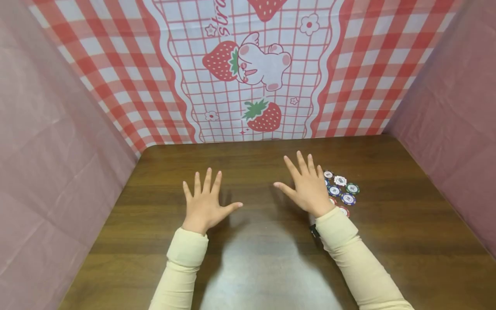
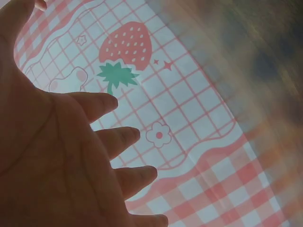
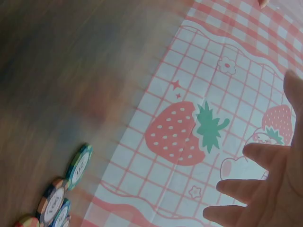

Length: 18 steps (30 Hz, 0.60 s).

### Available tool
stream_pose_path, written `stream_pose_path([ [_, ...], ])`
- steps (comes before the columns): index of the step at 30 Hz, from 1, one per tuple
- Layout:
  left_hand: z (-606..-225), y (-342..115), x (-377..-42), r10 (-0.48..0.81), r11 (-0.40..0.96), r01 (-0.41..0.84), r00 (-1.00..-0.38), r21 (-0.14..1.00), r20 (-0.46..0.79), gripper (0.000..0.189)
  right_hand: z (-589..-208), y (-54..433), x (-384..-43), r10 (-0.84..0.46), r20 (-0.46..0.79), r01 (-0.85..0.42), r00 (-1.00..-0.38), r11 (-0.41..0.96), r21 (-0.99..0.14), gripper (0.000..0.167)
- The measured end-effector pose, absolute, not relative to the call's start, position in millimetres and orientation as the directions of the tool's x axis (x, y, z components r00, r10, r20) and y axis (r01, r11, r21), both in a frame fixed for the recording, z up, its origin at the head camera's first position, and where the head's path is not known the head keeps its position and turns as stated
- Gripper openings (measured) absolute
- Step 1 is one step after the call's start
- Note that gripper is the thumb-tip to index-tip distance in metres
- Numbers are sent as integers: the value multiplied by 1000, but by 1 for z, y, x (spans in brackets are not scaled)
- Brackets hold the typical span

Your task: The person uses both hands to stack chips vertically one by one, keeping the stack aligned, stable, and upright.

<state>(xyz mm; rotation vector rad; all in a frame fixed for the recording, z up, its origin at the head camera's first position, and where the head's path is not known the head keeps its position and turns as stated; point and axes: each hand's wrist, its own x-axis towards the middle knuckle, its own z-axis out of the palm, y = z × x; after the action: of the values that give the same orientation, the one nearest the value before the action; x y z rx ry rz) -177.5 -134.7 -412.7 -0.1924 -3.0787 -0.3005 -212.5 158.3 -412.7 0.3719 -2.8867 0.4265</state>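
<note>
My left hand point(image 1: 204, 207) hovers over the left half of the wooden table point(image 1: 155, 241), fingers spread and straight, holding nothing. To the right, my right hand point(image 1: 308, 189) is likewise spread with nothing in it. Just beyond its outer side lie several poker chips point(image 1: 348, 199) in white, green, blue and red, some partly covered by the hand. In the right wrist view, chips point(image 3: 53, 201) appear at the lower left, apart from the fingers point(image 3: 236, 189). The left wrist view has the left palm point(image 2: 57, 156) and spread fingers, with no object against them.
A red-and-white checked cloth point(image 1: 248, 86) with strawberry and rabbit prints hangs behind the table's far edge. Pink fabric walls point(image 1: 50, 172) stand on the left and right sides. A dark band point(image 1: 314, 231) shows at the right wrist.
</note>
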Motion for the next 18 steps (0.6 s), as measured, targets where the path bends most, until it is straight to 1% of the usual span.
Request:
stream_pose_path([
  [3, -411, -135, -178, 141, 968, 149, -988, 201, 56, 107, -407, 165, -213, -228, 239, -302, -944, 888, -348, 82],
  [8, -408, -135, -178, 177, 953, 195, -979, 230, 96, 97, -402, 176, -215, -237, 285, -353, -929, 803, -480, 75],
  [11, -408, -135, -178, 191, 941, 219, -973, 258, 130, 91, -402, 182, -217, -228, 318, -369, -920, 777, -510, 71],
  [18, -408, -134, -178, 214, 891, 285, -950, 353, 226, 78, -410, 202, -223, -198, 346, -363, -917, 774, -519, 64],
])
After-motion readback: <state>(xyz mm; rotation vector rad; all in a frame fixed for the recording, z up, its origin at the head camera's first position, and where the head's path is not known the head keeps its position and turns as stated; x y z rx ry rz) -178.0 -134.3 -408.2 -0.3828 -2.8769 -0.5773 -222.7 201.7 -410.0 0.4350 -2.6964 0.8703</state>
